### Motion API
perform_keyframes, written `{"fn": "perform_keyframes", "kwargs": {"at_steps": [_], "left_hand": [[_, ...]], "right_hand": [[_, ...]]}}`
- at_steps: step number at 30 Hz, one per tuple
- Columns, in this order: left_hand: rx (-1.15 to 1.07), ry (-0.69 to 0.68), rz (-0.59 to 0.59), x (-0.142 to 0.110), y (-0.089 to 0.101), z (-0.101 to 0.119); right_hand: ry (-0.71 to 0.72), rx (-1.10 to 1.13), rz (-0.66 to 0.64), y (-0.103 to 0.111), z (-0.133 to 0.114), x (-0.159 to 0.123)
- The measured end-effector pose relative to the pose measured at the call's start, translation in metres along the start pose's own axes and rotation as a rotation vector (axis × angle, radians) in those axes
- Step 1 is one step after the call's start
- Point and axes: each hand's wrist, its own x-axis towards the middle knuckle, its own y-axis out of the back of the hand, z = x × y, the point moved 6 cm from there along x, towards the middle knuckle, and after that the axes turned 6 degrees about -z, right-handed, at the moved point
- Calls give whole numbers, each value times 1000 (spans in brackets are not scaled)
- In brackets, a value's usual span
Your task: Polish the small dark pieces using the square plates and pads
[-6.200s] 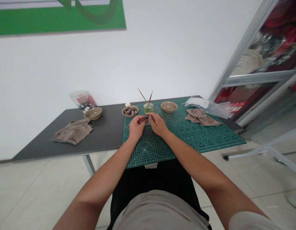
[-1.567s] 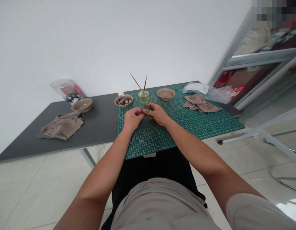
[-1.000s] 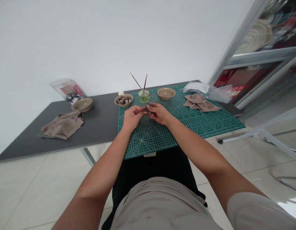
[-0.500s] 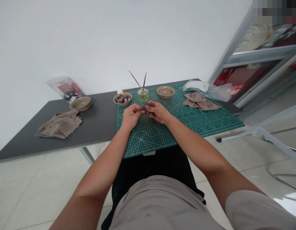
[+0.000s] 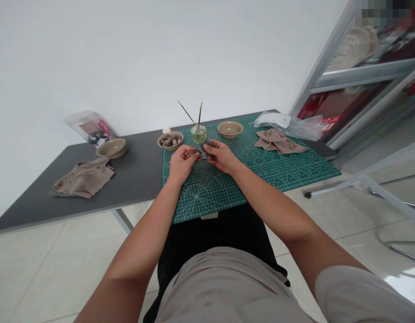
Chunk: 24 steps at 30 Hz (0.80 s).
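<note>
Over the green cutting mat, my two hands are close together. My right hand is closed round a dark grey, rounded piece, thumb on top; its exact kind is unclear. My left hand is pinched at the fingertips on something thin and dark, mostly hidden by the fingers. Just beyond them stands a small glass jar with yellow-green contents and two thin sticks leaning out. Left of the jar is a tan bowl holding several dark and pinkish-brown pieces.
Another tan bowl is right of the jar. A brown cloth and a clear plastic bag lie at the right. On the dark table's left are a brown cloth, a bowl and a tilted clear container.
My fingertips have drawn slightly apart, and the grey piece in my right hand sits a little higher and more exposed. The view has shifted slightly.
</note>
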Motion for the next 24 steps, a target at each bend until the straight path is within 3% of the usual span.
{"fn": "perform_keyframes", "kwargs": {"at_steps": [10,16,24], "left_hand": [[348,-10,40,-3,0,9],[340,2,99,-4,2,10],[388,-24,71,-3,0,8]], "right_hand": [[83,-287,36,-3,-1,-4],[70,-340,131,3,-2,-5],[66,-290,161,7,0,-5]]}}
